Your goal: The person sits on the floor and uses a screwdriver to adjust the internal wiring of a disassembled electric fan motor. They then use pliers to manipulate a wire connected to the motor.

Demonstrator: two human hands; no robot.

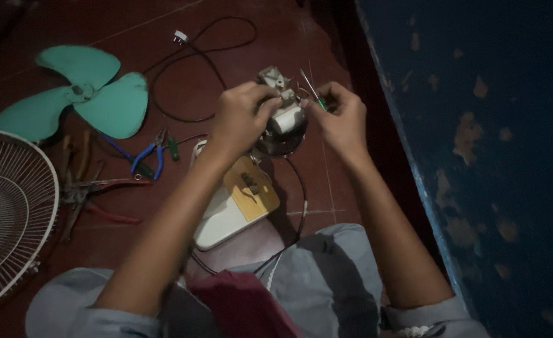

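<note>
Both forearms bare, reaching fwd, converging at fan motor [281, 119]. Left hand [242, 119] curled on its left side; right hand [339, 119] pinched shut at its right, w/ wrist bent.

light: dim, reddish cast | shadows: heavy at corners | focus: soft, grainy

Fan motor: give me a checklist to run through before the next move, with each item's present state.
1. Power plug out of any socket: ok, it lies loose on the floor.
2. Left hand steadying the fan motor: ok, fingers wrap its top.
3. Screwdriver in the right hand: ok, held at the motor.
4. Screwdriver tip seated in a screw: cannot tell, fingers hide it.
5. Fan blade away from the work: ok, it lies apart on the floor.
6. Blue-handled pliers close by: ok, beside the left forearm.
</note>
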